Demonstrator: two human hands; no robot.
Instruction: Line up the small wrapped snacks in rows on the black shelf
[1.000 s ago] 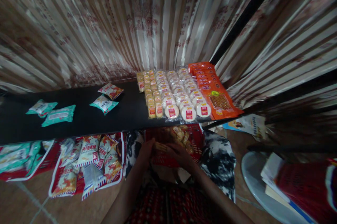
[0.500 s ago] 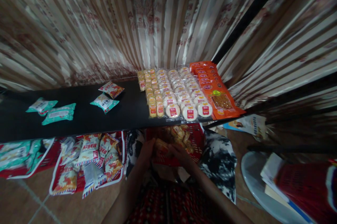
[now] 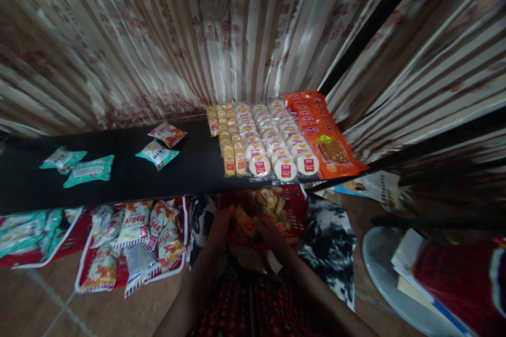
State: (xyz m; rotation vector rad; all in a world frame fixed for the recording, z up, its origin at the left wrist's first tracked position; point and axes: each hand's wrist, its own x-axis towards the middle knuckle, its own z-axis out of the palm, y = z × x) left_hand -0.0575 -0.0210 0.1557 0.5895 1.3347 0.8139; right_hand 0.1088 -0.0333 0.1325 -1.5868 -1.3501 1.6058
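Note:
Over a red basket (image 3: 299, 205) in my lap, a yellow wrapped snack pack (image 3: 245, 222) is held between my two hands. My left hand (image 3: 222, 225) grips its left end, and my right hand (image 3: 269, 232) has its fingers at the right end. Shadow blurs the fingertips. More yellow snack packs (image 3: 272, 202) lie in the basket just beyond my right hand. On the black shelf (image 3: 190, 163) above, similar yellow packs (image 3: 229, 163) stand in short rows, beside rows of round white crackers (image 3: 285, 169) in clear wrap and overlapping orange bags (image 3: 332, 150).
Green packets (image 3: 89, 171) and a red-white packet (image 3: 168, 134) lie on the shelf's left part. Below stand a basket of red-white snack bags (image 3: 136, 226) and one of green bags (image 3: 23, 234). A grey-white stool (image 3: 379, 263) and black frame bars (image 3: 375, 26) are at right.
The yellow snack pack has turned between my hands, so its red-orange label now shows. Both hands stay at nearly the same place, and the shelf goods are unchanged.

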